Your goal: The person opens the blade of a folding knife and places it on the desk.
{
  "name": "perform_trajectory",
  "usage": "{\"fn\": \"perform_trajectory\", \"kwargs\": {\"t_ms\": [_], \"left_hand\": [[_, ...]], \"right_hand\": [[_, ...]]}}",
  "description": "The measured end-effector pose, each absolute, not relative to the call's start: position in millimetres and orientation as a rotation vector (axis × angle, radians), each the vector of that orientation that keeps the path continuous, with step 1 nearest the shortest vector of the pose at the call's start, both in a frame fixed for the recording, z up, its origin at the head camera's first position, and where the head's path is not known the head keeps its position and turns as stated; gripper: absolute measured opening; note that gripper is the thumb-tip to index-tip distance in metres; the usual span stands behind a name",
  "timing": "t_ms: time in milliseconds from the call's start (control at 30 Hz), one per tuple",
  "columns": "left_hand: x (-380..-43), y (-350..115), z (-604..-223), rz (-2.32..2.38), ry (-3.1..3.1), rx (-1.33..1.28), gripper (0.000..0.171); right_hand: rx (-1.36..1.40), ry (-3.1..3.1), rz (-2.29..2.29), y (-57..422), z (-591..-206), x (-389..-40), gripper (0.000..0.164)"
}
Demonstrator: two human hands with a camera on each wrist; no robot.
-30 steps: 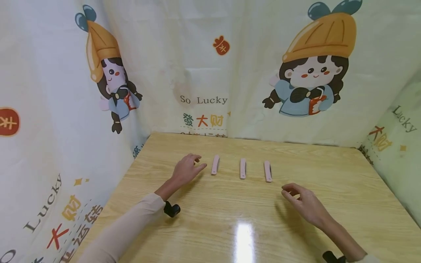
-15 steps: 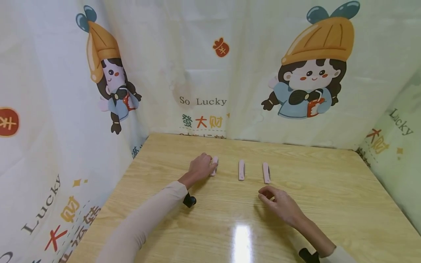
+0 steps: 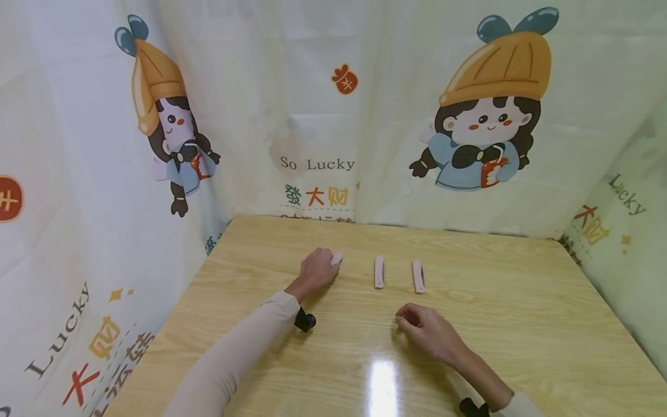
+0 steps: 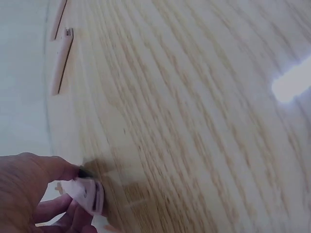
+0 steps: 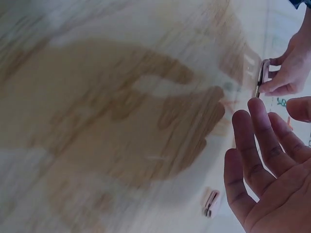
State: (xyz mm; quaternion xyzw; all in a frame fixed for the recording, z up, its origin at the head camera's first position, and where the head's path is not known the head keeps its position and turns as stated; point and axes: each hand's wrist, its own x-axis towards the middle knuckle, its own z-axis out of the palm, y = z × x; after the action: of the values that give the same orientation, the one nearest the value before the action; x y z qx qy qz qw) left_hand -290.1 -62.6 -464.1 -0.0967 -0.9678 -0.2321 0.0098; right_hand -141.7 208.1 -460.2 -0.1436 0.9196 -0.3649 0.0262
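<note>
My left hand (image 3: 318,269) pinches a pink folding knife (image 4: 87,193) between thumb and fingers. The knife is slim and folded, with a slot along its edge; in the head view only its far end shows past the fingers. Two alike pink folding knives lie on the table to the right of that hand, a middle one (image 3: 379,272) and a right one (image 3: 418,277), each roughly upright in the head view. My right hand (image 3: 429,333) hovers over the table in front of these two, fingers loosely bent, nothing in them.
The wood-grain table (image 3: 510,313) reaches back to a printed curtain (image 3: 385,116) hung behind it, with more curtain at both sides. A bright light reflection (image 3: 383,388) shines near the front. Dark wrist cameras sit on both wrists.
My left hand has moved right to the leftmost knife and taken hold of it, tilting it. My right hand has moved left across the front of the other two.
</note>
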Motion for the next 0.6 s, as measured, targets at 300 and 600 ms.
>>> {"fn": "perform_trajectory", "kwargs": {"t_ms": [300, 600], "left_hand": [[-289, -69, -461, -0.998, -3.047, -0.288, 0.022], [-282, -70, -456, -1.716, -2.869, -0.150, 0.023]], "right_hand": [[-0.454, 2.826, -1.138, 199, -456, -149, 0.018], [-0.381, 2.787, -1.247, 191, -457, -155, 0.018]]}}
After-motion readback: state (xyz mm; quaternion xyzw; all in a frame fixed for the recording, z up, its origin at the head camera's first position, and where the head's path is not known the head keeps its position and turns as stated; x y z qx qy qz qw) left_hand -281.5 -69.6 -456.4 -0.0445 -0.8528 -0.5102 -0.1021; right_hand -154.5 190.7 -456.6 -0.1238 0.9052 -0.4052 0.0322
